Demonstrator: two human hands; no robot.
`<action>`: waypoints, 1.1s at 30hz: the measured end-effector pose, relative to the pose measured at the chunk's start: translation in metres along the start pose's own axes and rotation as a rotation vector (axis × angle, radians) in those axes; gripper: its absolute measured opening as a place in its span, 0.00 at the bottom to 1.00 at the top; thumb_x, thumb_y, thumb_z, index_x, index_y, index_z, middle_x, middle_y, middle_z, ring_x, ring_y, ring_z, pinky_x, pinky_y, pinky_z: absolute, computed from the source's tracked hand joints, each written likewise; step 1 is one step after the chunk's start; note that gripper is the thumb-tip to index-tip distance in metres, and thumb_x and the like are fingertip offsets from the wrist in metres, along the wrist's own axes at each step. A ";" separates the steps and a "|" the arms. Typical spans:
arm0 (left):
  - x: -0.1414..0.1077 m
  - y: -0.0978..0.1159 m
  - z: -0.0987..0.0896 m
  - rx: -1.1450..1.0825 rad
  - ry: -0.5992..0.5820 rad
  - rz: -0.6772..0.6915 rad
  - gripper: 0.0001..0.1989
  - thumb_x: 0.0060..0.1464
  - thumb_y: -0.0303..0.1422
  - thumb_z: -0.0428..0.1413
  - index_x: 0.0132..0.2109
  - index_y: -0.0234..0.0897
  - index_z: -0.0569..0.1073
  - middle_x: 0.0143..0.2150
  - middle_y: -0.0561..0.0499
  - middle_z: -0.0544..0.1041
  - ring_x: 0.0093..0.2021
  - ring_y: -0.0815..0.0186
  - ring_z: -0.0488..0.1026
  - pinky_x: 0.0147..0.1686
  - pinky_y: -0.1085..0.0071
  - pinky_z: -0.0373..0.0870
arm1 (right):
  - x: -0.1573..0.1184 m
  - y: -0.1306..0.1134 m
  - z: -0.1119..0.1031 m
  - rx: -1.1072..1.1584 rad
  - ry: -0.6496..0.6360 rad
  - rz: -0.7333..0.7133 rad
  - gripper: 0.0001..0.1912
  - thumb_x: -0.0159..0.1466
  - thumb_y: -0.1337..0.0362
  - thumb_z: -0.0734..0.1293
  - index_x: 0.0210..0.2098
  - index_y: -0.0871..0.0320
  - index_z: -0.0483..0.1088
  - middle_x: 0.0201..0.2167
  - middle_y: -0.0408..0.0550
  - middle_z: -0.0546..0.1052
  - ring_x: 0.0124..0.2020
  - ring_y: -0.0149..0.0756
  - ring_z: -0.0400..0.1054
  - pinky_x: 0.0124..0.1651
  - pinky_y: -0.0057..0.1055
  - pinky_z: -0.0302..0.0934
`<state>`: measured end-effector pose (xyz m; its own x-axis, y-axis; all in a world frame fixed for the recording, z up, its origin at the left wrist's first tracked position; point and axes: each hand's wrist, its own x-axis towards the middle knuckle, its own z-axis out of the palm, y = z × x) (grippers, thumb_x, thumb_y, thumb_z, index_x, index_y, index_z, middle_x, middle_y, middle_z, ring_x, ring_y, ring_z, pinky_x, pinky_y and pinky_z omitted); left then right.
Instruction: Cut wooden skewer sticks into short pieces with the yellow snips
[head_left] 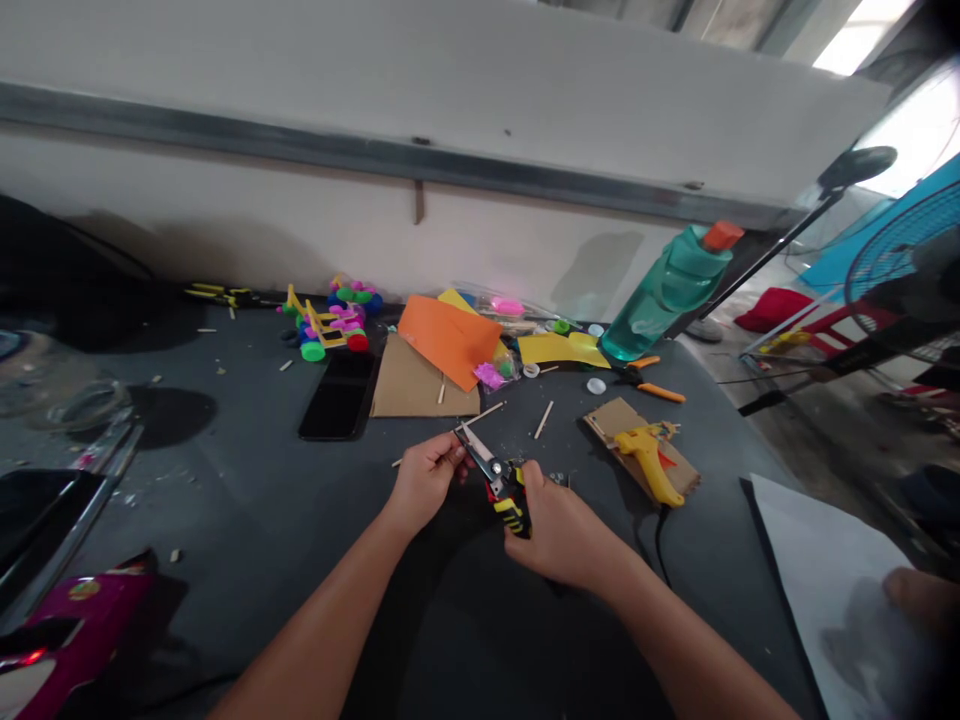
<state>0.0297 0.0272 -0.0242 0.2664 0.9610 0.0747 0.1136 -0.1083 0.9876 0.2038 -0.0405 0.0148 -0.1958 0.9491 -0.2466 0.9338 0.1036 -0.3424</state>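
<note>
My left hand [431, 480] is pinched around a thin wooden stick [486, 412], which sticks out beyond the fingertips on the right. The far end of the stick lies by the tips of the snips [487, 463]. These snips have metal blades and black, yellow and red handles. My right hand [559, 525] is wrapped round the handles, and the blades point up and left to my left fingertips. Whether the blades touch the stick is hard to make out. Just right of the blades, a short cut stick [544, 419] lies on the dark table [300, 550].
Brown cardboard [405, 385] and orange paper [450, 340] lie behind my hands, beside a black phone [337, 395]. To the right are a yellow glue gun [651, 465], orange-handled pliers [660, 392] and a teal bottle [664, 295]. Another person's hand [919, 597] rests at white paper [825, 570].
</note>
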 end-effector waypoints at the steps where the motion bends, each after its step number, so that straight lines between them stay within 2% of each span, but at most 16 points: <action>1: 0.000 -0.001 0.000 -0.003 0.005 -0.005 0.11 0.52 0.29 0.49 0.23 0.35 0.67 0.19 0.55 0.68 0.20 0.72 0.65 0.21 0.77 0.63 | 0.000 -0.001 0.000 0.003 -0.007 -0.005 0.17 0.53 0.62 0.62 0.39 0.58 0.53 0.28 0.47 0.71 0.28 0.38 0.69 0.26 0.28 0.46; 7: 0.000 -0.006 -0.001 -0.042 -0.006 -0.002 0.10 0.52 0.31 0.50 0.25 0.34 0.69 0.21 0.54 0.69 0.20 0.72 0.66 0.23 0.76 0.65 | 0.004 -0.003 0.005 -0.051 -0.029 0.025 0.16 0.53 0.64 0.62 0.39 0.60 0.53 0.28 0.49 0.71 0.28 0.40 0.69 0.26 0.28 0.46; 11: 0.002 -0.007 0.003 -0.150 -0.021 -0.052 0.09 0.53 0.34 0.51 0.29 0.33 0.71 0.25 0.53 0.71 0.23 0.71 0.67 0.25 0.75 0.67 | 0.005 0.004 0.009 0.006 -0.018 0.047 0.15 0.54 0.66 0.61 0.39 0.59 0.53 0.28 0.48 0.71 0.28 0.38 0.68 0.27 0.28 0.46; 16: 0.003 -0.007 0.006 -0.245 -0.034 -0.084 0.09 0.52 0.35 0.54 0.35 0.33 0.73 0.33 0.49 0.73 0.31 0.68 0.69 0.26 0.74 0.69 | 0.004 0.018 0.009 0.074 0.106 0.076 0.16 0.53 0.66 0.61 0.39 0.58 0.53 0.27 0.45 0.70 0.28 0.37 0.67 0.28 0.27 0.46; 19: 0.003 -0.006 0.005 -0.238 -0.013 -0.087 0.09 0.52 0.36 0.54 0.35 0.33 0.73 0.31 0.50 0.72 0.29 0.69 0.68 0.25 0.75 0.69 | 0.005 0.021 0.007 0.067 0.127 0.092 0.17 0.52 0.65 0.63 0.40 0.58 0.54 0.29 0.46 0.70 0.30 0.38 0.67 0.29 0.27 0.46; 25: 0.004 -0.004 0.003 -0.336 0.001 -0.171 0.09 0.48 0.34 0.57 0.33 0.33 0.70 0.24 0.55 0.68 0.22 0.73 0.66 0.24 0.75 0.68 | 0.006 0.020 0.006 0.067 0.073 0.052 0.19 0.50 0.64 0.64 0.40 0.58 0.55 0.30 0.45 0.69 0.31 0.38 0.66 0.31 0.27 0.47; 28: 0.004 -0.004 0.003 -0.406 0.009 -0.199 0.09 0.47 0.35 0.59 0.32 0.33 0.69 0.24 0.55 0.71 0.22 0.72 0.68 0.24 0.74 0.68 | 0.005 0.020 0.007 0.068 0.079 0.039 0.19 0.50 0.64 0.63 0.41 0.58 0.55 0.29 0.44 0.69 0.30 0.38 0.66 0.31 0.27 0.48; 33: 0.004 -0.004 0.003 -0.388 0.009 -0.179 0.08 0.48 0.34 0.57 0.32 0.33 0.70 0.25 0.53 0.72 0.25 0.71 0.70 0.25 0.74 0.69 | 0.003 0.021 0.009 0.067 0.095 -0.010 0.20 0.50 0.63 0.63 0.41 0.58 0.55 0.30 0.45 0.69 0.30 0.38 0.66 0.31 0.27 0.49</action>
<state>0.0328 0.0307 -0.0280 0.2662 0.9584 -0.1032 -0.2114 0.1625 0.9638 0.2203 -0.0378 -0.0020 -0.1731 0.9723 -0.1570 0.9091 0.0964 -0.4052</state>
